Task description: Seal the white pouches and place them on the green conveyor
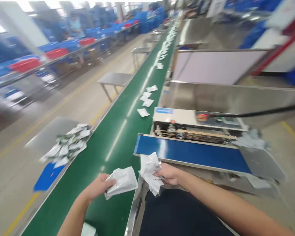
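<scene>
My left hand (pixel 100 186) is closed on a white plastic packet (pixel 124 180), held above the green conveyor belt (pixel 110 141). Close by on the right, my right hand (pixel 167 173) grips white packets (pixel 149 167), which look like two overlapping ones, over the belt's metal edge. The two hands' packets nearly meet. Farther up the belt lie several similar white packets (pixel 147 98). Part of another white item (pixel 88 229) shows on the belt at the bottom of the view.
Right of the belt stands a sealing-type machine (pixel 199 118) with a short blue belt (pixel 191 154). A pile of white packets (pixel 68 144) rests on a metal side table (pixel 49 131) at left. Red bins (pixel 26 65) and blue bins line a far rack. Steel tables (pixel 115 78) stand beside the belt.
</scene>
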Motion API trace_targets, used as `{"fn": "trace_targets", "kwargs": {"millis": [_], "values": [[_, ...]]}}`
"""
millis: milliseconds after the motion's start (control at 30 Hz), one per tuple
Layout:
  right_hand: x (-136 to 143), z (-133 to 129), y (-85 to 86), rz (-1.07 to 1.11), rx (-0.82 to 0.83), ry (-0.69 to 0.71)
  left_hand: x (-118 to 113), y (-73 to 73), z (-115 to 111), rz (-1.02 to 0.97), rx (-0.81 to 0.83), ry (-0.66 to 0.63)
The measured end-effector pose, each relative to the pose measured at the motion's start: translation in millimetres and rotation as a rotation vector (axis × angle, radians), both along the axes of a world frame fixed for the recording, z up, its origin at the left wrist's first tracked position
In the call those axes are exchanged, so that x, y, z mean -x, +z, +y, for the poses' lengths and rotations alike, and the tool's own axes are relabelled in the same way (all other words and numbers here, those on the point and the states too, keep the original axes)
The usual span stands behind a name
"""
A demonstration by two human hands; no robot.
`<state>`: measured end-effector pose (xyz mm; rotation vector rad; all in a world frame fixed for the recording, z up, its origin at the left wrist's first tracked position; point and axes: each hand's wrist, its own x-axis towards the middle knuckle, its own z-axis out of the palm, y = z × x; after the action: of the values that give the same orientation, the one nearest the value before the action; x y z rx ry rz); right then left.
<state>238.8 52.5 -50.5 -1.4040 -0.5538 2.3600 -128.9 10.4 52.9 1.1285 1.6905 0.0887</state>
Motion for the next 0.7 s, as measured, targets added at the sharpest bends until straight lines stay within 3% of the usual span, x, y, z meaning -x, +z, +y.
{"fn": "trace_targets", "kwargs": {"millis": [100,200,267,367,467,567,633,700], "values": [[-92,-11,32.5,-0.009,-0.093,-0.221,-66,30.0,66,-0.176,0.002,-0.241],[-203,-34,65.8,-0.089,-0.192,-0.451,-165,46.1,116,-0.288,-0.036,-0.426],[-283,-51,85.3,-0.185,-0.217,-0.584,-246,45.3,134,-0.345,-0.042,-0.531],[-401,-60,108.6,-0.374,-0.247,-0.822,-386,29.3,132,-0.471,0.013,-0.621],[-505,-34,125.0,-0.473,-0.341,-0.991,-537,5.4,112,-0.593,0.100,-0.483],[-583,25,132.5,-0.443,-0.474,-1.033,-671,-17.9,105,-0.717,0.131,-0.281],[-614,74,129.9,-0.380,-0.561,-1.009,-737,-32.5,117,-0.723,-0.029,-0.093],[-628,120,118.6,-0.316,-0.620,-0.956,-779,-47.0,137,-0.623,-0.232,0.118]]}}
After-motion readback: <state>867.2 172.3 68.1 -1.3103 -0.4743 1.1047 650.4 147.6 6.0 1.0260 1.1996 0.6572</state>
